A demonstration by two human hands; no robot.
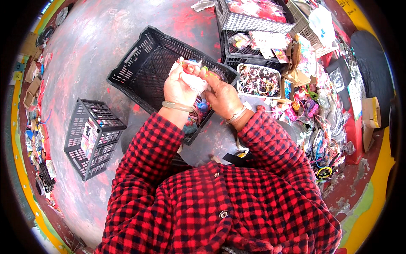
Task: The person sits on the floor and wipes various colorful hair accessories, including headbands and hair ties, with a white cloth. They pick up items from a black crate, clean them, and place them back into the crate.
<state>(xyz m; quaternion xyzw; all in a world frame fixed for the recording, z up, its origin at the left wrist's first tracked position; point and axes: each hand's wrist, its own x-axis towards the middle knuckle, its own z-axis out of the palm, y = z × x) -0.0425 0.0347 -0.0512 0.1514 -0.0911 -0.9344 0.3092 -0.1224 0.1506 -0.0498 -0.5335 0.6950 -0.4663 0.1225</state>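
My left hand (176, 92) is closed around a crumpled whitish piece (193, 81) that looks like thin plastic or cloth. From the other side my right hand (223, 98) pinches at its edge, fingers bent; a bit of yellow-green shows by the fingertips. Both hands are held over a black slatted plastic crate (137, 86). Small colourful packets (202, 106) lie in the crate's right part, partly hidden under my hands and wrists. What the whitish piece may contain cannot be made out.
A smaller black crate (95, 139) stands at the left. Stacked crates (253, 21) with packets rise at the far right, beside a white basket (259, 80) of hair ties. Loose headbands and plastic-wrapped trinkets (319, 131) are heaped at the right. More goods (36, 127) line the left wall.
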